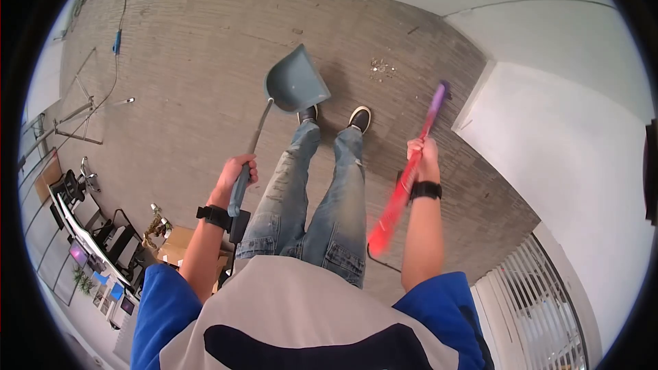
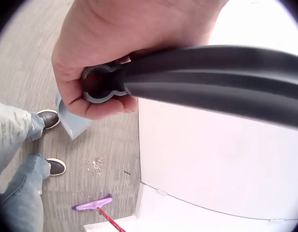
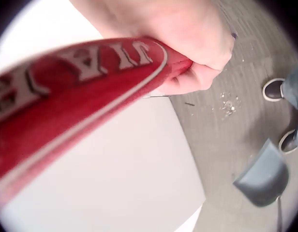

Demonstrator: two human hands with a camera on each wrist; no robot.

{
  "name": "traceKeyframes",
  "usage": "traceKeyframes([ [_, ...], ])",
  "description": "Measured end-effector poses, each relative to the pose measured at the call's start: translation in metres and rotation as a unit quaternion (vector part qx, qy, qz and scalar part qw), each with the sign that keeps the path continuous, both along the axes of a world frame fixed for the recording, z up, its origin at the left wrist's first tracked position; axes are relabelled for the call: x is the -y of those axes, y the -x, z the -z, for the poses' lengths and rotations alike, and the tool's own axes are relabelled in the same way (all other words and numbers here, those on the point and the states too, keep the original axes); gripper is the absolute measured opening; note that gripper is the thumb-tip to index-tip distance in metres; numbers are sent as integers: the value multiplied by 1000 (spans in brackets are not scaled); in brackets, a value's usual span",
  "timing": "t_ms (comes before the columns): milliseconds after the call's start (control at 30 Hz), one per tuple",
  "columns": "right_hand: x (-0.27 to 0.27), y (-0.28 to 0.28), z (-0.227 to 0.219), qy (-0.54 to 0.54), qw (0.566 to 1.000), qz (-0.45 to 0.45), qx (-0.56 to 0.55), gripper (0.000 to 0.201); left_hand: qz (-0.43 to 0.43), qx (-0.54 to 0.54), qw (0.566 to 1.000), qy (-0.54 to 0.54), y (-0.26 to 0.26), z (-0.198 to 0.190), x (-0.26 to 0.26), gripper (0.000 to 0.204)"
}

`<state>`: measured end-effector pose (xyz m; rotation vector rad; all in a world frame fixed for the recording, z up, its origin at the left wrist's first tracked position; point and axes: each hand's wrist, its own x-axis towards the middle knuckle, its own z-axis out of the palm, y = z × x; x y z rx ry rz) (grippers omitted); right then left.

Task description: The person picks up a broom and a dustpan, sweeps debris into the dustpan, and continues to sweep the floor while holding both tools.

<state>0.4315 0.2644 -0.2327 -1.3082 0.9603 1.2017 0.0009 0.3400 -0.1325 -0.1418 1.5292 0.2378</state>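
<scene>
My left hand (image 1: 238, 170) grips the upper handle of a long-handled grey dustpan (image 1: 293, 82), whose pan is beside my left shoe. In the left wrist view the fingers wrap around the hollow grey handle (image 2: 212, 79). My right hand (image 1: 425, 155) holds the red handle of a broom (image 1: 406, 188); its purple head (image 2: 94, 203) is near the white wall's base. White lettering runs along the red handle (image 3: 81, 92) in the right wrist view. Between dustpan and broom head, a small scatter of pale debris (image 1: 382, 69) lies on the floor.
White walls (image 1: 569, 137) border the grey-brown floor (image 1: 199, 48) on the right. A metal frame (image 1: 86, 113) and a cable (image 1: 118, 41) are at far left. Cardboard boxes (image 1: 177, 243), chairs and desks stand lower left. A blind (image 1: 531, 305) hangs lower right.
</scene>
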Motion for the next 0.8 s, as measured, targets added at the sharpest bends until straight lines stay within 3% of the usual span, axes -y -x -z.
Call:
traceKeyframes([
  [67, 22, -15, -32, -79, 984, 11, -157, 22, 5, -4, 1000, -4, -2, 6, 1, 11],
  [100, 33, -21, -53, -124, 975, 8, -186, 18, 4, 0, 1000, -1, -3, 11, 2, 11],
  [200, 48, -31, -74, -93, 987, 14, -131, 19, 12, -1, 1000, -11, -6, 13, 6, 13],
  [333, 52, -61, -40, 3, 996, 13, -84, 24, 8, 1, 1000, -10, -14, 8, -2, 11],
  [467, 48, -71, 20, 20, 999, -31, -17, 15, -9, 14, 1000, 2, -14, 10, -1, 10],
  [567, 17, -24, 36, -6, 993, -99, 56, 13, -7, 21, 1000, 2, -17, 9, 0, 11],
  [667, -28, 35, 8, 33, 998, -37, 37, 13, 0, 16, 1000, 0, -16, 16, 2, 15],
  [733, -35, 46, -28, -53, 992, 20, -115, 19, 5, 18, 1000, -3, -19, 16, 0, 15],
  [800, -25, 34, -66, -52, 983, -19, -177, 26, 16, 4, 1000, -10, -26, 15, 1, 15],
])
